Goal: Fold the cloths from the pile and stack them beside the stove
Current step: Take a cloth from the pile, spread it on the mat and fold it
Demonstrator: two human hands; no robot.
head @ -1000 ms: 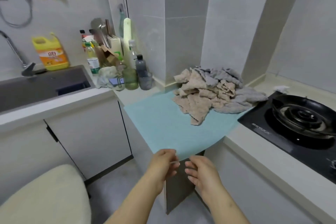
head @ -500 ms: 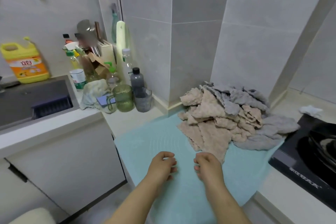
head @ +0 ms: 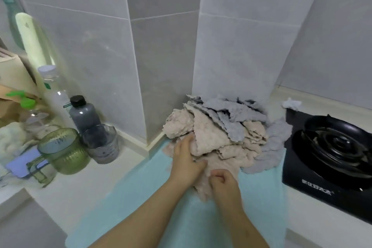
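Beige cloth at the near edge of the pile is what we are pinching in our right hand, fingers curled, probably to pull it onto the teal mat. Our left hand is lying flat, fingers straight, probably steadying the pile beside the stove.

The fingertips of the left hand are hidden in the pile of cloths, the stove right of it is cropped, and the bottles left of it are blurred.
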